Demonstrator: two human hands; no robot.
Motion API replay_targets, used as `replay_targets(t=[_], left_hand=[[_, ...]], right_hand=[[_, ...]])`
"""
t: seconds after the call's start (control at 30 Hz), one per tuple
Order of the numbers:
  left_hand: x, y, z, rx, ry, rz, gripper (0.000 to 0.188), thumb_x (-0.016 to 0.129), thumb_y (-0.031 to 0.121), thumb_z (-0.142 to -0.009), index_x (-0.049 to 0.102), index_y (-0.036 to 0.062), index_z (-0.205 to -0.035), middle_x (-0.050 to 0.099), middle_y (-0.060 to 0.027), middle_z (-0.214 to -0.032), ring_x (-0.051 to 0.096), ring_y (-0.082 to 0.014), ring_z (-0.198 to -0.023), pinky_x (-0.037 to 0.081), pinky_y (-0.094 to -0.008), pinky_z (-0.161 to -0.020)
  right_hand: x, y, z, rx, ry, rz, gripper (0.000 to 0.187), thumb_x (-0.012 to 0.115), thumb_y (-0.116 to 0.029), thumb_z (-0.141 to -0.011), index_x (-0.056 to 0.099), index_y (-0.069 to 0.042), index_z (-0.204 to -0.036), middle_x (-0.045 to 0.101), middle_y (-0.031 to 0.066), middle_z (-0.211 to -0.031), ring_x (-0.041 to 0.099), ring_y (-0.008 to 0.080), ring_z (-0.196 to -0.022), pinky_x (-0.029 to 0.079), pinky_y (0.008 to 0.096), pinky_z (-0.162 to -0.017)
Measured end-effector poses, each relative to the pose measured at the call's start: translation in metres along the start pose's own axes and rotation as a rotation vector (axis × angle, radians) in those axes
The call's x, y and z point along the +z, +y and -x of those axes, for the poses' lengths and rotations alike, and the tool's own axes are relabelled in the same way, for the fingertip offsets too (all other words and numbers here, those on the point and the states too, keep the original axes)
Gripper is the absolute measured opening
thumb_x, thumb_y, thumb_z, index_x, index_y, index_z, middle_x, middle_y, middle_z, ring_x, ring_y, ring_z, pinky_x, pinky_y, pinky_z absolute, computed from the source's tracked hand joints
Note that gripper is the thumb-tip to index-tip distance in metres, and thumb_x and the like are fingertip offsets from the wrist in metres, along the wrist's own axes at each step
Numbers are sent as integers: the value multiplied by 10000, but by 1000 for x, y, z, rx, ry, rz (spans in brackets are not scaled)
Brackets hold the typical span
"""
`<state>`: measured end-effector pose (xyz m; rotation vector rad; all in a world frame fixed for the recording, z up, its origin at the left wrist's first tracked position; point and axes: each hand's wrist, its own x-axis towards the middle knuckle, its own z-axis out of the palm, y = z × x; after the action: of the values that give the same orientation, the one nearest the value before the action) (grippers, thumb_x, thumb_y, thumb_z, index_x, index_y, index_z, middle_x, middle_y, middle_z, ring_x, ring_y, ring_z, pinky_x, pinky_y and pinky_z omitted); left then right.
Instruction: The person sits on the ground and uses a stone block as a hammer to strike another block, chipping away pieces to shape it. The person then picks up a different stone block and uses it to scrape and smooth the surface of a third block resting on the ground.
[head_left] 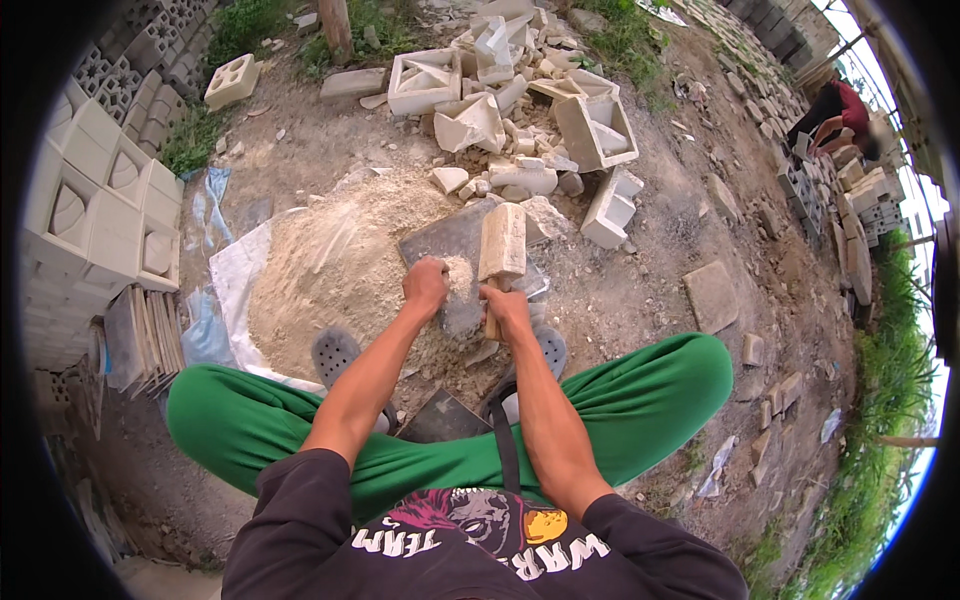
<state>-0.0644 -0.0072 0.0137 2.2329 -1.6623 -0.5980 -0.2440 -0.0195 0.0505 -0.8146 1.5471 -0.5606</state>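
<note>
1. Biggest thing around me: the stack of pale patterned blocks (95, 205) over on my left.
2. Next, the pile of broken blocks (520, 120) out ahead, all chunks and cracked hollow pieces.
3. Then the heap of pale powder (325, 255), sitting left of centre on a white sheet (232, 280) that pokes out along its left side.
4. The dark flat slab (430, 240) lies just right of that heap, dusty on top.
5. My wooden mallet (502, 243) is in front of me, chunky head pointing away, over the slab's right side. Can't make out if it's touching.
6. Right hand (507, 310): fingers wrapped snug round the mallet's handle.
7. Left hand (426, 285): curled in a fist by the slab; honestly can't see if anything's inside.
8. Smallest: a little powder clump (458, 274) just right of that fist.
</note>
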Motion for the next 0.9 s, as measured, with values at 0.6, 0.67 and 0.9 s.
replay_targets(t=[0.6, 0.67, 0.9], left_hand=[[18, -10, 29, 103, 158, 151, 361, 730, 189, -805, 663, 116, -1153, 616, -108, -1117, 587, -309, -1075, 517, -429, -879], [21, -13, 27, 104, 166, 168, 306, 719, 183, -813, 673, 109, -1106, 627, -109, -1099, 590, -312, -1068, 518, -424, -875], [17, -21, 26, 60, 148, 270, 229, 732, 175, -814, 660, 51, -993, 648, -147, -991, 625, -336, -962, 514, -422, -834]], right_hand=[[18, 39, -2, -338, 27, 696, 337, 748, -276, -695, 729, -5, -894, 689, 122, -686, 674, 205, -584, 535, 357, -598], [13, 48, -8, -301, 21, 694, 346, 750, -293, -686, 727, -4, -875, 690, 122, -680, 679, 220, -588, 537, 364, -605], [11, 16, 2, -422, 64, 459, 323, 753, -298, -682, 713, -9, -821, 683, 113, -657, 676, 215, -577, 531, 365, -592]])
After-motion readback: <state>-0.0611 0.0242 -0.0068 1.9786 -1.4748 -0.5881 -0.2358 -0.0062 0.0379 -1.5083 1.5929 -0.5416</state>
